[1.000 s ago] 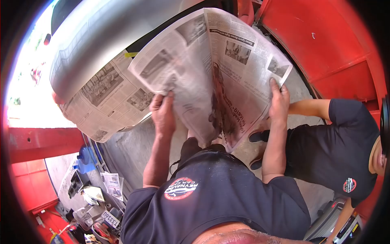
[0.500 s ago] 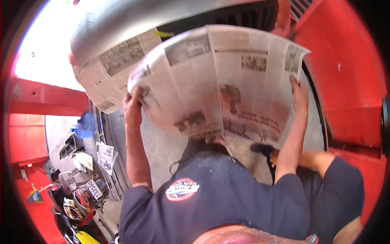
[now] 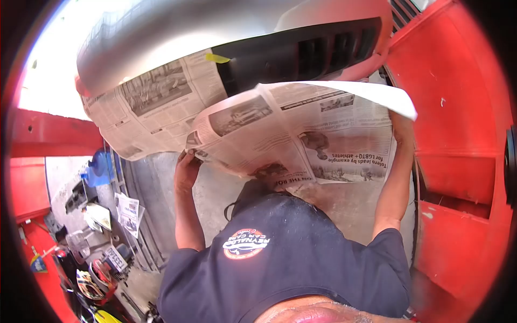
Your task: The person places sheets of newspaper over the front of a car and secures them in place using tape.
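Note:
A wide newspaper sheet point(image 3: 258, 129) is held spread in front of my body, bowed, its top edge curling over at the right. My left hand point(image 3: 187, 167) pinches its left edge between thumb and fingers. On the far side, my right hand point(image 3: 403, 128) grips the right edge, its fingertips hidden behind the curled paper. Beyond the sheet is a silver vehicle bumper point(image 3: 177, 32) with a black grille section point(image 3: 280, 62). Another newspaper piece point(image 3: 148, 105) covers the bumper's lower left part, with a strip of yellow tape point(image 3: 218, 58) at its upper right corner.
Red metal panels point(image 3: 452, 107) stand close on my right. At left, loose printed papers point(image 3: 128, 214) lie by metal bars, near a blue water jug point(image 3: 99, 168), a licence plate point(image 3: 116, 259) and motorcycle parts. Concrete floor point(image 3: 215, 204) lies below.
The sheet has come lower in view and its upper right edge has curled over. More of the bumper and grille shows. The other person at right has left the view.

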Motion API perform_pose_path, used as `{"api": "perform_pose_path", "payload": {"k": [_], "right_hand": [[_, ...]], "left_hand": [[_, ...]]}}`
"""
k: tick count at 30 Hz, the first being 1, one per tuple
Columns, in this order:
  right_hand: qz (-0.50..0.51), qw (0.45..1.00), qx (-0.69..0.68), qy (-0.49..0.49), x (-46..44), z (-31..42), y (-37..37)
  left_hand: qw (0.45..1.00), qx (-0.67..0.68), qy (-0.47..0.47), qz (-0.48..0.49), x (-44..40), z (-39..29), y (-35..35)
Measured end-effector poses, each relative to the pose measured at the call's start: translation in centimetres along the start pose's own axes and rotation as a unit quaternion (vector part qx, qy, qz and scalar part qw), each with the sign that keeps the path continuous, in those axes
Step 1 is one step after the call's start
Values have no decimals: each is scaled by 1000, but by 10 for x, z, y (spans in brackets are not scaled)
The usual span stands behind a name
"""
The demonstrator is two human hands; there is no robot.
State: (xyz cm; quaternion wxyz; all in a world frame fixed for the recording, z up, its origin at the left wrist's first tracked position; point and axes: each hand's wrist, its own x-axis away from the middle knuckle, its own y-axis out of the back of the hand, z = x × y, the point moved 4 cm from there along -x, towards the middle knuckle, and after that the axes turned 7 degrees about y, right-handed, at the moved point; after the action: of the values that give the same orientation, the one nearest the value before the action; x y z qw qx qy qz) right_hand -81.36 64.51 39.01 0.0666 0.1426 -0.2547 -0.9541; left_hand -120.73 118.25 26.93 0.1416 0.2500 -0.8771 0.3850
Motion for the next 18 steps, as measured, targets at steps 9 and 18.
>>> {"api": "perform_pose_path", "payload": {"k": [9,18], "right_hand": [[147,985,-95,2,-44,69,-2],[377,858,227,265,-29,224,-98]], "left_hand": [[951,-170,210,-150,-5,129,58],[736,-601,-219,-220,32,70,-113]]}}
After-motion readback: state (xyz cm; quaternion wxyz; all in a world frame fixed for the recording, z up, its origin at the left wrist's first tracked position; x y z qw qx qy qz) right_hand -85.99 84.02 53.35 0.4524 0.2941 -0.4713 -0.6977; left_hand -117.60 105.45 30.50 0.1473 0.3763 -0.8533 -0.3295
